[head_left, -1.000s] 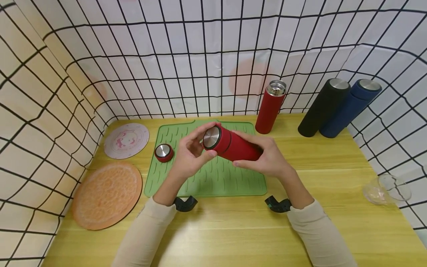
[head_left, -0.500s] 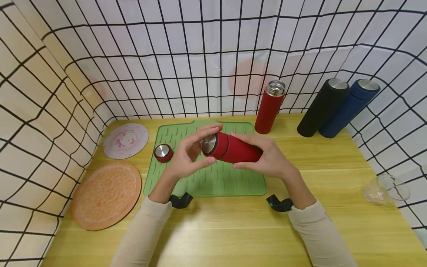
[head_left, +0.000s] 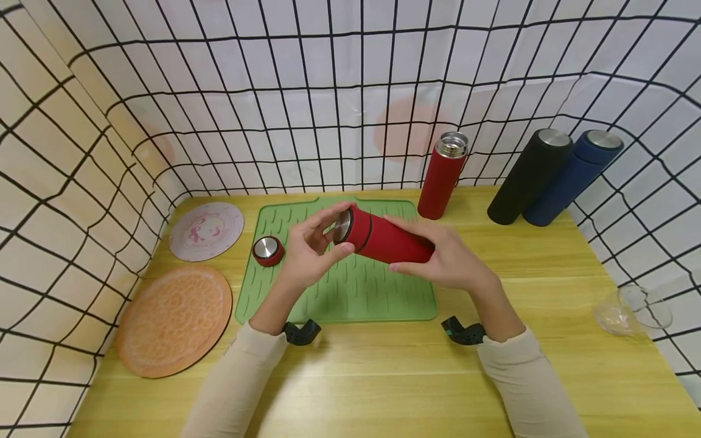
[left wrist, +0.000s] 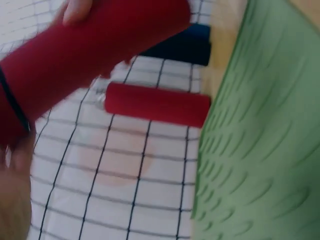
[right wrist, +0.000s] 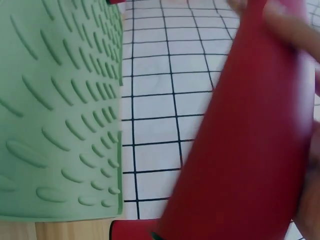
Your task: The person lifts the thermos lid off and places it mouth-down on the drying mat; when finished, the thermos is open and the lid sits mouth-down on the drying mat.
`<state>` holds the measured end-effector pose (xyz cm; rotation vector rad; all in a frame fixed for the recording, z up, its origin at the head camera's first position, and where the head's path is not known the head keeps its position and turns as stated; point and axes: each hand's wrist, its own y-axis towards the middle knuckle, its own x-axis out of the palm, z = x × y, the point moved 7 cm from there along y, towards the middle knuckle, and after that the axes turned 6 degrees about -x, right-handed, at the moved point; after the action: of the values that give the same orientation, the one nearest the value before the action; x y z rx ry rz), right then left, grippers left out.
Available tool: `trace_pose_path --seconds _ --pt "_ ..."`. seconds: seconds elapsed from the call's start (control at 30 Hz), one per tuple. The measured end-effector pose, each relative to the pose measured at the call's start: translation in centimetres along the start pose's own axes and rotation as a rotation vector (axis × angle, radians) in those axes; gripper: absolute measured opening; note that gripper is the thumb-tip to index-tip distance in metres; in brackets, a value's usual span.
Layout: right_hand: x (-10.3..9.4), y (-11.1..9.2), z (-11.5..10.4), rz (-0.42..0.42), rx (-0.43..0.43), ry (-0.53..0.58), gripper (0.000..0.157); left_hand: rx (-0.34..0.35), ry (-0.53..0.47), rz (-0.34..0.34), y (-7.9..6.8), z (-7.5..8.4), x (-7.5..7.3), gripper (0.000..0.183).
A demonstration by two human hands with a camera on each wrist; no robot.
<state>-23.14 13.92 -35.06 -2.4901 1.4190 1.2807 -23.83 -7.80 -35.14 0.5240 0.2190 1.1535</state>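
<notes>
A red thermos [head_left: 391, 238] is held tilted above the green mat [head_left: 378, 298], its capped end pointing up and left. My right hand [head_left: 446, 252] grips the lower body, thumb on the near side and fingers over the far side. At the other end, my left hand [head_left: 309, 252] holds the lid [head_left: 358, 228] between thumb and fingers, its steel top partly covered. In the left wrist view the thermos body [left wrist: 95, 45] crosses the upper left; in the right wrist view the body [right wrist: 245, 145] is blurred. A second red lid [head_left: 268, 250] lies on the mat's left side.
Behind the mat's right corner stands an uncapped red thermos [head_left: 442, 176]. Black [head_left: 528, 179] and blue [head_left: 572, 179] thermoses stand farther right. A clear glass [head_left: 630, 310] is at the right edge. Round pink [head_left: 207, 231] and orange [head_left: 175, 321] mats lie left. Wire mesh surrounds the table.
My left fingers and thumb loosened half a second ago and now close on the lid again. The thermos has swung slightly, its lid end facing more to the left.
</notes>
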Motion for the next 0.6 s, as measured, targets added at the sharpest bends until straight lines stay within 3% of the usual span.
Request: trace_pose_path --seconds 0.07,0.13,0.2,0.33,0.4,0.47,0.6 --pt "-0.2 0.0 0.0 0.038 -0.008 -0.057 0.077 -0.033 0.024 0.083 -0.1 -0.7 -0.3 0.073" --pt "-0.2 0.1 -0.2 0.058 -0.023 -0.081 0.077 -0.043 0.01 0.097 -0.1 -1.1 -0.3 0.08" --pt "-0.1 0.1 -0.3 0.055 -0.038 -0.058 0.077 -0.026 -0.012 0.03 -0.1 -1.0 0.1 0.086" --pt "0.0 0.2 -0.6 0.044 -0.07 0.036 0.08 0.03 -0.087 -0.177 -0.2 -0.1 1.0 0.084" --pt "-0.1 0.1 -0.7 0.044 -0.085 0.072 0.08 0.043 -0.111 -0.22 -0.1 0.3 1.2 0.079" --pt "-0.1 0.1 -0.8 0.045 -0.094 0.097 0.08 0.034 -0.129 -0.196 -0.1 0.3 1.1 0.076" --pt "0.0 0.2 -1.0 0.05 -0.107 0.075 0.079 0.0 -0.085 -0.037 0.0 0.0 0.6 0.073"
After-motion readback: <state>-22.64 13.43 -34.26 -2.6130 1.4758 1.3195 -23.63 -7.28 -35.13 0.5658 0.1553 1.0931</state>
